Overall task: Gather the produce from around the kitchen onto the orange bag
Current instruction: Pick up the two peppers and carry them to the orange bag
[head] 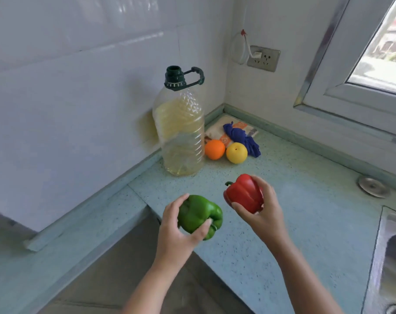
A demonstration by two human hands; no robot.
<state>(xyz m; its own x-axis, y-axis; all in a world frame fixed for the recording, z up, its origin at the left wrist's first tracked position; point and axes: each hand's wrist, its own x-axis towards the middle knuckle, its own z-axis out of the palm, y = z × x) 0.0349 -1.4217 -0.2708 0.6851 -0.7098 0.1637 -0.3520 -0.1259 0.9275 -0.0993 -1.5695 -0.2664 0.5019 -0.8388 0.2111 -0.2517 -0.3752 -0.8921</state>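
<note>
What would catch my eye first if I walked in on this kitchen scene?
A glossy green bell pepper gripped in the left hand and a glossy red bell pepper in the right hand, both held above the speckled pale-green countertop. Behind them, in the corner, a tall clear plastic bottle of yellow oil stands beside a round orange fruit and a round yellow fruit.

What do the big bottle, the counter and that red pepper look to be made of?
The big bottle: clear plastic, see-through, with moulded ribs and a diamond pattern.
The counter: smooth, pale green, speckled stone or composite; cannot tell which.
The red pepper: glossy, even skin; real or a plastic replica, unclear.
</note>
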